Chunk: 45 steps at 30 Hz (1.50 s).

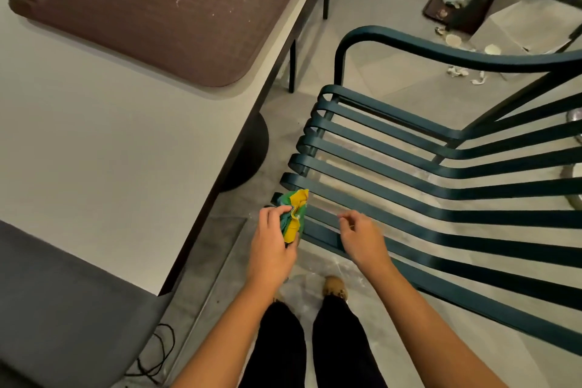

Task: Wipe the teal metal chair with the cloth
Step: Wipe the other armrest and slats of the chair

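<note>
Beside white table [94, 123], littered tile floor [393, 9]

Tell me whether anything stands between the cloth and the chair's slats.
Nothing visible does. The cloth, gripped in the left hand, sits at the front slat ends of the teal chair; the right hand hangs over the nearest slats, holding nothing.

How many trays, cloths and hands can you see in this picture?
Brown trays: 2, the table tray and the floor tray
Green and yellow cloth: 1
Hands: 2, the left hand gripping the cloth and the right hand holding nothing
Total: 5
</note>
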### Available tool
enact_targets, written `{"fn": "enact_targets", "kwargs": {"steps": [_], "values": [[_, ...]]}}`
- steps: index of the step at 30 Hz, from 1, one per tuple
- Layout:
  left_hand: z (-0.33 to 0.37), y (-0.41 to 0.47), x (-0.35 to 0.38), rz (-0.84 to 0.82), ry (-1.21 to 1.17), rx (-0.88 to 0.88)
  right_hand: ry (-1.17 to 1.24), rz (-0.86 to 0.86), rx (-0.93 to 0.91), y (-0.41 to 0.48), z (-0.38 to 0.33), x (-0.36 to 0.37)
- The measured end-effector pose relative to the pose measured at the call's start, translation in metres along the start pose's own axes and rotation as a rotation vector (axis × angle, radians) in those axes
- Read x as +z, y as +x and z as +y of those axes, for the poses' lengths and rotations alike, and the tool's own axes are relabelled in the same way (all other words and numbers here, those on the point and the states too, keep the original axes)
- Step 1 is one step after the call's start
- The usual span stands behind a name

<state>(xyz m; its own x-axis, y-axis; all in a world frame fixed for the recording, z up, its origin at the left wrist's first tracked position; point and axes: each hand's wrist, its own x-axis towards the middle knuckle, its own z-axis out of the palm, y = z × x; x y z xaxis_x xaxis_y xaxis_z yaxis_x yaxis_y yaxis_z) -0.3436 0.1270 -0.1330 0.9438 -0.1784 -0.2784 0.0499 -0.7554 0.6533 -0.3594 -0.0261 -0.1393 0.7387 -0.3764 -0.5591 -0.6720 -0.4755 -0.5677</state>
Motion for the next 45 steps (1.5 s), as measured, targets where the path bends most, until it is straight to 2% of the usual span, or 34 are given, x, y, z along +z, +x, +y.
{"fn": "enact_targets", "kwargs": {"steps": [3, 7, 11, 20, 25, 28, 32, 40, 45], "values": [[0.001, -0.003, 0.003, -0.047, 0.009, 0.035, -0.03, -0.06, 0.007, 0.003, 0.005, 0.006], [0.011, -0.009, 0.023, -0.183, 0.256, 0.047, -0.02, -0.047, 0.024, 0.003, 0.007, 0.008], [0.02, -0.013, 0.036, -0.135, 0.325, -0.062, -0.018, -0.027, 0.032, 0.002, 0.009, 0.011], [0.006, -0.009, 0.028, -0.073, 0.164, 0.01, -0.006, -0.043, 0.041, 0.003, 0.009, 0.012], [0.001, -0.001, 0.016, -0.077, 0.124, -0.042, -0.006, -0.061, 0.031, 0.003, 0.009, 0.009], [0.011, -0.002, 0.018, -0.111, 0.165, -0.109, -0.003, -0.072, 0.03, 0.003, 0.009, 0.009], [0.018, -0.003, 0.027, -0.068, 0.238, -0.164, 0.004, -0.074, 0.031, 0.002, 0.009, 0.008], [0.012, 0.004, 0.029, -0.049, 0.383, -0.083, 0.023, -0.066, 0.046, -0.001, 0.008, 0.007], [0.004, 0.008, 0.012, 0.02, 0.327, -0.098, 0.045, -0.083, 0.051, -0.002, 0.007, 0.004]]}}
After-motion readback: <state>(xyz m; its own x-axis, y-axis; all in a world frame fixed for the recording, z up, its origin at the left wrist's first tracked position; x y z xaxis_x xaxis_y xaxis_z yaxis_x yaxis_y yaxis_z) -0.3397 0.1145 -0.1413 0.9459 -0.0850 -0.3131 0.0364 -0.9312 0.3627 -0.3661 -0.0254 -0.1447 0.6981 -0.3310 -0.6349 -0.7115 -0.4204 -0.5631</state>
